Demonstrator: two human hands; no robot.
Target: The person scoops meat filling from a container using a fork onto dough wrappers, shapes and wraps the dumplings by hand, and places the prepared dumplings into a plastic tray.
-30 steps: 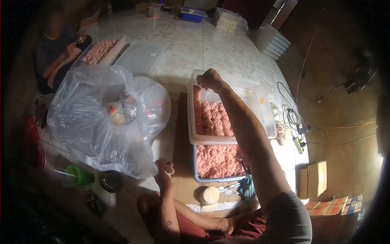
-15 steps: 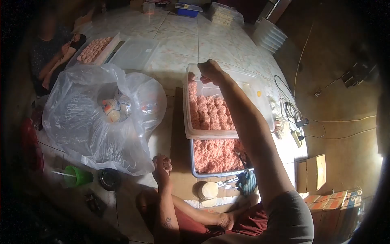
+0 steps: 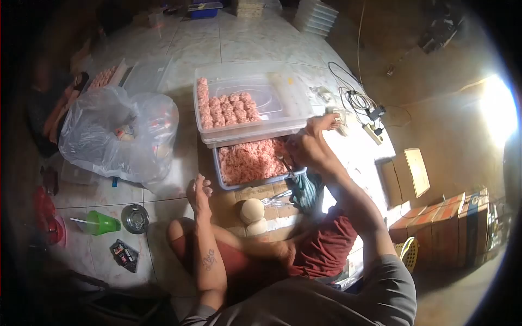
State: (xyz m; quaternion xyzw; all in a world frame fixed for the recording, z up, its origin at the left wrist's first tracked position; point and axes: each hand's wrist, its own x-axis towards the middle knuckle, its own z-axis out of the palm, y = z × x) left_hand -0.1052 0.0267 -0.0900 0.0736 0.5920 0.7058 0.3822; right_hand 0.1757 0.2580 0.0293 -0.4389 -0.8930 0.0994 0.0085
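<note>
My left hand is palm up left of the blue-rimmed tray, its fingers loosely bent and apart, with nothing visible in them. My right hand is blurred at the right end of this tray, near the tool handle and the clear box's lower right corner; its grip cannot be made out. Pink minced meat fills the tray. Behind it, the clear box holds rows of meat lumps along its left side and front.
A large plastic bag lies to the left, beyond a green cup and a glass ashtray. Forks and a teal cloth lie before me. Cables are at right. A person sits at far left.
My right hand has moved from above the clear box's back left corner to the blue-rimmed tray's right end. The view has shifted. My left hand's fingers look less curled.
</note>
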